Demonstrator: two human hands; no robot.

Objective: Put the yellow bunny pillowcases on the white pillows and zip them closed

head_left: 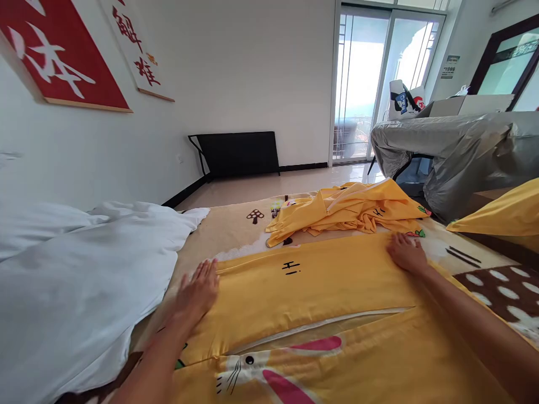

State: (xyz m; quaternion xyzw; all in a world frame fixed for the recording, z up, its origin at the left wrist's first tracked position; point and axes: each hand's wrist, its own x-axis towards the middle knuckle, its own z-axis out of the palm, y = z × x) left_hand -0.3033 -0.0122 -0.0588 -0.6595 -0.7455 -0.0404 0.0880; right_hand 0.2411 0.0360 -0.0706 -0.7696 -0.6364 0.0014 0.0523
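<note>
A yellow fabric cover [337,264] lies spread flat in front of me, printed with "Hi" and a white rabbit with pink ears. Across its middle runs a long slit [320,328] with a pale edge. My left hand [197,289] rests on the left edge of the cover, fingers stretched out, slightly blurred. On the far right corner lies my right hand [406,252], palm down with its fingers extended. Neither hand grips anything. Just beyond the cover is a crumpled heap of matching yellow cloth [349,207].
White bedding [92,280] is bunched at the left. Beneath everything spreads a beige patterned blanket [236,224]. More yellow cloth [501,210] lies over a box at right. A plastic-covered table [458,134] holds boxes and bags. A folded black frame [240,154] leans on the wall.
</note>
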